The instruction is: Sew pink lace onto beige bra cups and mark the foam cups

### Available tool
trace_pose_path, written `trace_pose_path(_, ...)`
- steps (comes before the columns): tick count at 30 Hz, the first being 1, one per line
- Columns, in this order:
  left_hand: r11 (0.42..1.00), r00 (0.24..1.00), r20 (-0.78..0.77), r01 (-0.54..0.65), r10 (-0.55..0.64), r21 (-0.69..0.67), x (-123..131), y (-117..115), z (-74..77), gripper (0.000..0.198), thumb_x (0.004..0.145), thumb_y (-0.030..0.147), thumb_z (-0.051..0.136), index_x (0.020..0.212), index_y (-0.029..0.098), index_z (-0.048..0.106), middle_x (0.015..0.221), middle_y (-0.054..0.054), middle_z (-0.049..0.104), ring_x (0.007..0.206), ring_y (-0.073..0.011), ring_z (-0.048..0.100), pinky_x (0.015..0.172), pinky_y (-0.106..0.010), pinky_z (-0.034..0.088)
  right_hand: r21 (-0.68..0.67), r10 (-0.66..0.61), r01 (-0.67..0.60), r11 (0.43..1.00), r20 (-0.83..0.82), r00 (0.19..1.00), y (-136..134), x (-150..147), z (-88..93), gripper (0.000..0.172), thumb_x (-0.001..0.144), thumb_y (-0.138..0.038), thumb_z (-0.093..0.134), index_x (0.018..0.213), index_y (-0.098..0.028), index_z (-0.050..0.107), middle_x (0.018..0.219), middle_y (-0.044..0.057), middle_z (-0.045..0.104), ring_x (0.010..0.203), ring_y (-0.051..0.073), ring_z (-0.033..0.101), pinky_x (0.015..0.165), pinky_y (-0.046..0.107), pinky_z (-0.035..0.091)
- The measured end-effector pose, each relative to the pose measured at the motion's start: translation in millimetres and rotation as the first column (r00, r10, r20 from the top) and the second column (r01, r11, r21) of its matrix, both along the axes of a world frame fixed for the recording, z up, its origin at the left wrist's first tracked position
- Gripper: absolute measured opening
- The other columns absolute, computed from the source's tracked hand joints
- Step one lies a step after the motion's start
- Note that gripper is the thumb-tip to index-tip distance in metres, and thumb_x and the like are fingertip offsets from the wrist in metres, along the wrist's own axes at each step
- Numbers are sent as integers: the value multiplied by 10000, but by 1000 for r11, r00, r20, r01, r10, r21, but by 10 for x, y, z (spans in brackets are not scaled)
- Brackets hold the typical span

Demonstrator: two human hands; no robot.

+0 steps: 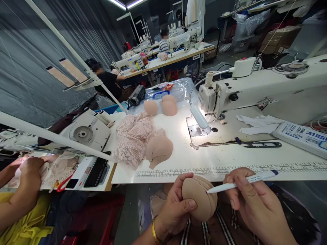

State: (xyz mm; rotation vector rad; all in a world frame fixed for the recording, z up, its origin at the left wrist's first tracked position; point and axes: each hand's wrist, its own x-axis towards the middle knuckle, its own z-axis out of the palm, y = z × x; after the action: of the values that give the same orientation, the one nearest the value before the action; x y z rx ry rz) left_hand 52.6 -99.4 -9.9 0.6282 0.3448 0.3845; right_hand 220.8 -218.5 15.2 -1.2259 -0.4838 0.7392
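A fanned stack of beige bra pads [196,199] is gripped in my left hand [176,206], thumb on the top pad and fingers behind. My right hand [255,200] pinches a white marker pen [240,182]. Its tip meets or nearly meets the right edge of the top pad, where a small dark mark shows. Beyond my hands, a seamed beige bra cup [159,149] lies on the white table beside a heap of pale pink lace [133,137]. More beige cups [169,105] rest farther back.
A sewing machine [230,92] with a lit lamp stands at the right. Thread snips [263,145], white cloth [258,123] and a printed box [304,137] lie near it. A ruler strip [217,170] runs along the front edge. At the left, a co-worker's hands [33,166] handle lace.
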Motion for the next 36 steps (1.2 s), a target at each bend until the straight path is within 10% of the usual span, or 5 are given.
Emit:
trace_pose_path(6, 971, 997, -65, 45, -31, 235, -74, 129, 49, 762, 798, 287, 903, 1454, 343, 519, 1230, -62, 662, 1090, -209, 662, 938, -333, 512, 5, 37, -37, 999, -2, 999, 9, 62, 131, 314, 1045, -537, 562, 927, -272, 683, 681, 17, 630, 691, 208, 601, 660, 308, 497)
trace_pose_path(14, 565, 995, -89, 51, 41, 824, -51, 493, 326, 954, 819, 213, 879, 1594, 408, 359, 1389, -90, 542, 1236, -241, 572, 1051, -384, 468, -214, 296, -252, 944, 209, 932, 117, -61, 309, 332, 883, -515, 766, 1120, -325, 632, 963, -1, 675, 809, 202, 603, 715, 283, 498)
trace_pose_path(17, 695, 939, 45, -284, 341, 661, 63, 398, 272, 963, 729, 382, 958, 1551, 376, 456, 1542, -87, 486, 1499, -309, 391, 1264, -453, 268, -24, 65, -64, 998, 14, 998, 192, -164, 193, 392, 863, -500, 815, 1126, -349, 565, 994, -3, 654, 840, 195, 618, 724, 269, 537)
trace_pose_path(21, 993, 997, 49, -66, 62, 93, 164, 193, 197, 727, 817, 597, 822, 1411, 214, 653, 1469, -153, 615, 1460, -364, 476, 1256, -499, 311, 103, -28, 25, 994, 23, 999, 286, -314, -18, 393, 858, -468, 841, 1107, -335, 567, 1038, 32, 693, 967, 237, 695, 836, 329, 592)
trace_pose_path(36, 991, 991, 11, -132, 133, -5, -17, 278, 226, 1001, 708, 257, 899, 1595, 208, 438, 1323, -159, 727, 1305, -368, 635, 1123, -480, 476, -46, -78, 88, 995, 179, 981, 290, 188, -14, 369, 983, -609, 645, 924, -246, 672, 619, -3, 568, 634, 201, 554, 625, 316, 464)
